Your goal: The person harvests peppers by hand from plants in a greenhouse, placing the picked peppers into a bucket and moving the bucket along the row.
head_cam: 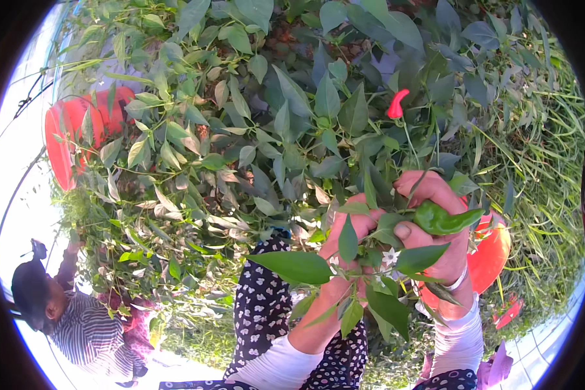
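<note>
A shiny green pepper (438, 218) lies in my right hand (446, 234), with the thumb and curled fingers around its stem end. My left hand (343, 234) grips a leafy pepper branch (378, 273) that bears small white flowers (390, 257). Both hands are close together among the leaves, at the right of centre. Large green leaves hide part of the left hand's fingers. Above the hands a curved red pepper (397, 104) stands out on the plant.
Behind my right wrist is a red-orange container (490, 253), partly hidden. Another red bucket (61, 141) lies tipped in the foliage at left. Dense pepper plants (273, 136) spread ahead, with long grass (541, 180) at right. A person in a striped top (90, 326) is at lower left.
</note>
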### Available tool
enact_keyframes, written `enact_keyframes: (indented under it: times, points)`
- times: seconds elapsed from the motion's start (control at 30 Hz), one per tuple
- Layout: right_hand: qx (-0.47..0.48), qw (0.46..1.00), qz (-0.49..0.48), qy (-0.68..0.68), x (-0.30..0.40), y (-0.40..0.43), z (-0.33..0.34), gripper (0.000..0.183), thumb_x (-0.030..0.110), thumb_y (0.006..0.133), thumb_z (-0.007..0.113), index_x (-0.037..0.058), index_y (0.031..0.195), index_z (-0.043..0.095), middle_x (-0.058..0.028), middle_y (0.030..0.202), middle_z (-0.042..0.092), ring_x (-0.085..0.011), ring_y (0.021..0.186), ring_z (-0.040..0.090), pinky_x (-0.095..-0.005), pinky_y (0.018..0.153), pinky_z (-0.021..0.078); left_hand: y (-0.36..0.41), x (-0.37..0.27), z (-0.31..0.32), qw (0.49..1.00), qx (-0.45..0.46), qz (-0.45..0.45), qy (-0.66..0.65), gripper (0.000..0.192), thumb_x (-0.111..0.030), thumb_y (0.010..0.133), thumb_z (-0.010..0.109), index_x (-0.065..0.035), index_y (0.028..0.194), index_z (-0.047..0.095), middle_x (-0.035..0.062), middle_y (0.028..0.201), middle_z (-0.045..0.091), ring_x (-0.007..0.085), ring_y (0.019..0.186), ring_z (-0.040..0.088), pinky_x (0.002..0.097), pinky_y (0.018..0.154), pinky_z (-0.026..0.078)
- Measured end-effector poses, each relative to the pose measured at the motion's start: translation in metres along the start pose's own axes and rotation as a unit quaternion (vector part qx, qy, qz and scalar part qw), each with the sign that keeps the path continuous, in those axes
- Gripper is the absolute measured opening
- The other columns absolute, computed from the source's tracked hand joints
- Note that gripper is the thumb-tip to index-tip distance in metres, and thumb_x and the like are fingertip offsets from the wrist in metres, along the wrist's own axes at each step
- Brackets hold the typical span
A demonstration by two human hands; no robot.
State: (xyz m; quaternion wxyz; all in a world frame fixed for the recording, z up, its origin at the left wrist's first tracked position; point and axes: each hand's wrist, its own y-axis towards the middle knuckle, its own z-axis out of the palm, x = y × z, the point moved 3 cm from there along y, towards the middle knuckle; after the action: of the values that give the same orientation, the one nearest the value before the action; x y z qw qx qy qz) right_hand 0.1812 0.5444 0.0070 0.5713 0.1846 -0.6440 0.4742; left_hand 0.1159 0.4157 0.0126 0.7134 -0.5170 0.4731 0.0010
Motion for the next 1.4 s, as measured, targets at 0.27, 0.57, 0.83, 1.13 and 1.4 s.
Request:
enact_keyframes:
  times: [0.27, 0.57, 0.83, 1.13, 1.4]
  points:
    - [-0.134, 0.957, -0.058, -0.251, 0.015, -0.068, 0.011, 0.031, 0.012, 0.064, 0.068, 0.0046, 0.089, 0.05, -0.003, 0.078, 0.049, -0.0139, 0.064, 0.045, -0.0268, 0.059, 0.0372, -0.004, 0.028, 0.024, 0.855, 0.143, -0.074, -0.492, 0.059, -0.022, 0.08, 0.063, -0.004, 0.13, 0.037, 0.0129, 0.113, 0.052, 0.0243, 0.103, 0.053, 0.0355, 0.091, 0.04]
    - [0.047, 0.995, 0.06, -0.067, 0.01, -0.067, 0.024, 0.034, 0.024, 0.057, 0.068, 0.004, 0.077, 0.049, -0.0063, 0.064, 0.053, -0.0215, 0.056, 0.05, -0.0291, 0.057, 0.0403, -0.009, 0.023, 0.014, 0.86, 0.124, -0.118, -0.481, 0.061, -0.019, 0.081, 0.062, -0.004, 0.132, 0.031, 0.0096, 0.106, 0.054, 0.0174, 0.094, 0.056, 0.0296, 0.082, 0.046]
    - [0.126, 0.985, 0.005, -0.118, 0.023, -0.052, 0.037, 0.031, 0.027, 0.062, 0.069, 0.0035, 0.077, 0.055, -0.0079, 0.069, 0.058, -0.024, 0.059, 0.055, -0.0308, 0.057, 0.0437, -0.012, 0.027, -0.002, 0.904, -0.016, -0.189, -0.384, 0.046, -0.01, 0.08, 0.061, -0.0026, 0.122, 0.044, 0.0063, 0.089, 0.058, 0.0127, 0.075, 0.056, 0.0245, 0.064, 0.047]
    - [0.19, 0.935, 0.015, 0.301, 0.07, -0.025, 0.06, 0.016, 0.018, 0.074, 0.057, 0.0027, 0.078, 0.058, -0.0157, 0.088, 0.057, -0.0317, 0.084, 0.057, -0.0406, 0.074, 0.0453, -0.003, 0.053, 0.0, 0.884, 0.025, -0.133, -0.446, 0.03, -0.009, 0.084, 0.054, -0.0016, 0.113, 0.051, 0.0058, 0.1, 0.057, 0.0124, 0.085, 0.056, 0.0248, 0.073, 0.046]
    - [0.022, 0.966, 0.231, 0.117, -0.002, 0.189, 0.061, 0.033, 0.011, 0.078, 0.051, 0.0029, 0.111, 0.051, -0.0082, 0.094, 0.059, -0.016, 0.081, 0.06, -0.0275, 0.069, 0.0449, -0.001, 0.028, 0.017, 0.828, 0.033, -0.344, -0.442, 0.033, -0.033, 0.085, 0.055, -0.0078, 0.106, 0.06, -0.0048, 0.067, 0.052, 0.0037, 0.053, 0.044, 0.0208, 0.045, 0.033]
